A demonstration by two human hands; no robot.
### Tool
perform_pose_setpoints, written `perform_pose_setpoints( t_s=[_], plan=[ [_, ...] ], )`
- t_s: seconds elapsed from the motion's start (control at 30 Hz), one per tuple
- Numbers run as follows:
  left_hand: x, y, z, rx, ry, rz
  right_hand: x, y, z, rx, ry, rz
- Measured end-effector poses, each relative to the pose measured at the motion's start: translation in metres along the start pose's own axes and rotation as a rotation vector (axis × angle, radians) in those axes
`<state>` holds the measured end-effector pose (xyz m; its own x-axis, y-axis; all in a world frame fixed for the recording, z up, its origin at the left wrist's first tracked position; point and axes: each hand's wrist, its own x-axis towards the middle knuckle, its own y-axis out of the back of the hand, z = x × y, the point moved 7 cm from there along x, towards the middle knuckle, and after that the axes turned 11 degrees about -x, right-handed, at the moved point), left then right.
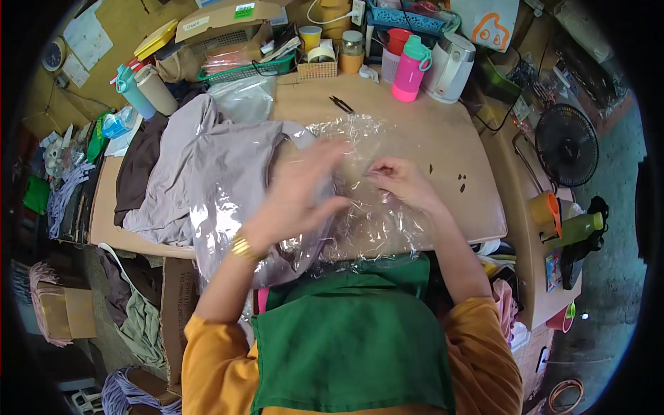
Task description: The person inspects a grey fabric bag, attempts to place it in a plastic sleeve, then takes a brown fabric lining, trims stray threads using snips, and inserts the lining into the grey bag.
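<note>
A clear, crinkled plastic bag lies across the front middle of the table and drapes over its near edge. My right hand pinches the plastic between thumb and fingertips. Over the bag's left part, my left hand is blurred by motion, its fingers stretched out and the thumb apart, holding nothing that I can see. Pale grey-mauve fabric, seemingly a garment, is spread on the left, partly under the plastic. A dark brown cloth sits beyond its left side.
Black thread snips rest toward the back of the table. Behind them stand a pink bottle, a white kettle, a jar and a tape basket. A black fan is at the right.
</note>
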<state>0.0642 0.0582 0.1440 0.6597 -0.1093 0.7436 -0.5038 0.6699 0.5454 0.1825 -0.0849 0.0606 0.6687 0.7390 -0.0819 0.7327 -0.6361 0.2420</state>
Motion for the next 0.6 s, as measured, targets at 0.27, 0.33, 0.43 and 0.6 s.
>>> perform_pose_setpoints(
  t_s=[0.27,0.33,0.43,0.6],
  plan=[
    [0.070,0.000,-0.012,-0.200,0.066,-0.416,-0.008,0.052,-0.003,0.409,0.031,-0.037],
    [0.076,0.030,-0.004,-0.389,0.042,-0.348,-0.013,0.070,0.016,0.408,0.006,0.045],
    [0.062,0.082,-0.032,-0.848,0.221,-0.333,-0.019,0.097,0.034,0.114,-0.081,0.224],
    [0.065,0.142,-0.022,-0.886,0.113,-0.326,-0.017,0.123,0.040,-0.290,-0.099,0.254]
  ],
)
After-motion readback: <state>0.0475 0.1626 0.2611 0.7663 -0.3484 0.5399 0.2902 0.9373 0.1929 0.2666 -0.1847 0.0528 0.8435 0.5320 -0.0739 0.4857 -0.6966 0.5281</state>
